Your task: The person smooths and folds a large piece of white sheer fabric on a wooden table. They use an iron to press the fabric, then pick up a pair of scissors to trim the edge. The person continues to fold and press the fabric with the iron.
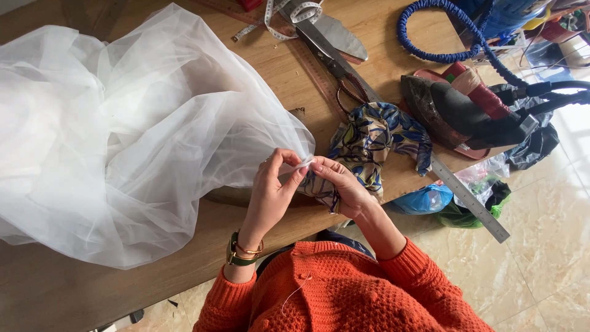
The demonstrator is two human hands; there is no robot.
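Note:
A big heap of sheer white tulle (117, 135) covers the left half of the wooden table (276, 67). My left hand (272, 190) and my right hand (341, 181) meet at the tulle's right corner, both pinching a small bunched edge of it between fingertips. A patterned blue, yellow and white cloth (378, 138) lies crumpled just behind my right hand. My sleeves are orange knit, and a green watch with bangles sits on my left wrist.
Large scissors (332, 46) and a white tape measure (276, 18) lie at the table's far side. A steel ruler (470, 197) juts past the table's right edge. A dark iron (467, 114), a blue cord (430, 37) and plastic bags (455, 206) crowd the right.

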